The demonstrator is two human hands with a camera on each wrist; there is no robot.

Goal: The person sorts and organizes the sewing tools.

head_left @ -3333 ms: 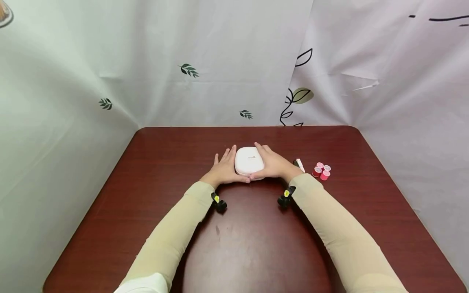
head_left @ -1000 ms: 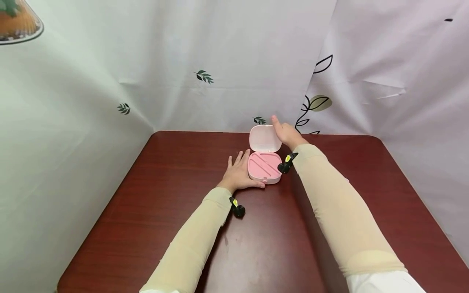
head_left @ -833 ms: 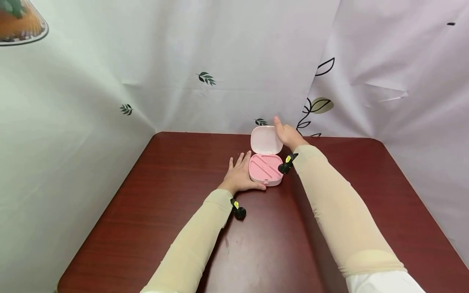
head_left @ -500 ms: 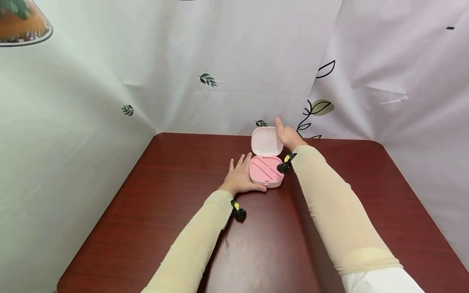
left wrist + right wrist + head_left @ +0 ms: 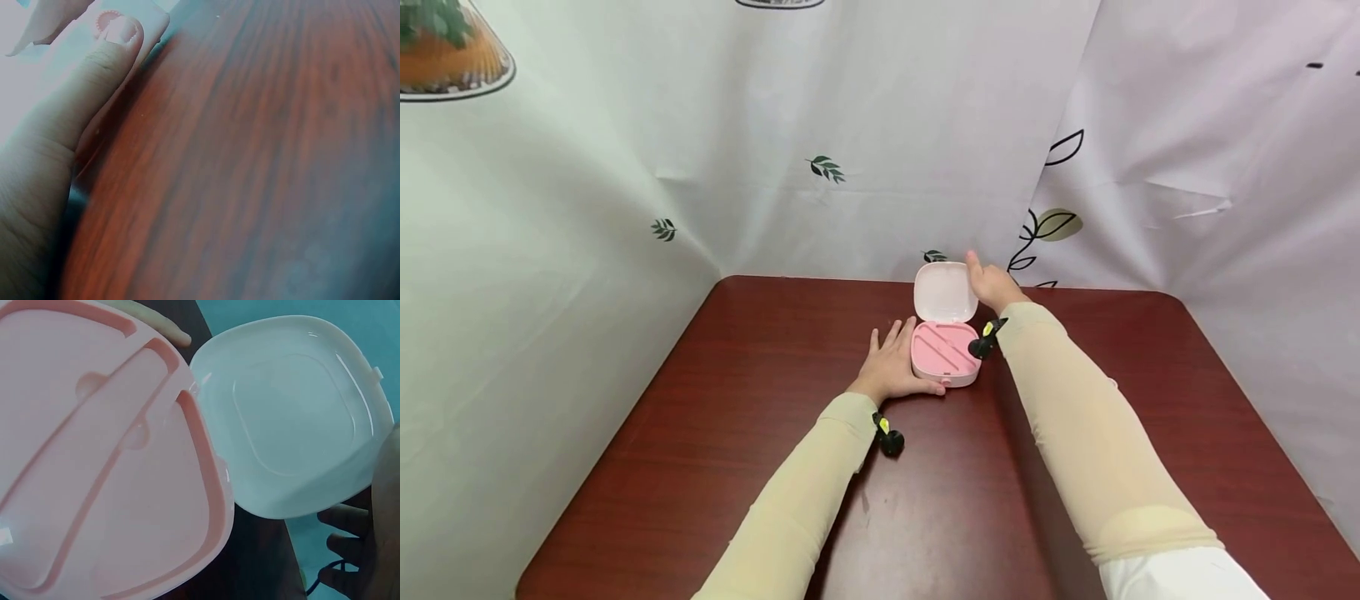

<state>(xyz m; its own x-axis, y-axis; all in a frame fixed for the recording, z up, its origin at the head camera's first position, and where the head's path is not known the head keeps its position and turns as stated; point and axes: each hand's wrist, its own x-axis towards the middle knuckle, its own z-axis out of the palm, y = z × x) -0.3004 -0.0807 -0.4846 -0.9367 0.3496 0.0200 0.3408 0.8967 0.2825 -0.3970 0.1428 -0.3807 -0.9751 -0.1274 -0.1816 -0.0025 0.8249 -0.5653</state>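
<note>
On the table stands a lunch box (image 5: pixel 945 354) with a white outside and a pink divided tray. Two diagonal ridges cross the tray, which shows nothing in it. Its hinged white lid (image 5: pixel 945 292) stands raised at the back. Along the box's left side rests my left hand (image 5: pixel 891 367), fingers spread and straight. In the left wrist view, its thumb (image 5: pixel 119 44) lies over the round pink button at the front. My right hand (image 5: pixel 994 285) touches the lid's right edge, thumb pointing up. Its loosely bent fingers (image 5: pixel 347 544) show past the lid's rim, apart from it.
The dark red wooden table (image 5: pixel 760 375) ends at a white cloth backdrop (image 5: pixel 760 217) close behind the lid. My right forearm (image 5: pixel 1075 417) covers part of the table's right side. A small camera (image 5: pixel 891 440) sits on my left wrist.
The lunch box was closed between both hands; now its lid is raised, with my right hand at the edge. Spools on the right are no longer in sight. Little differs over the last second.
</note>
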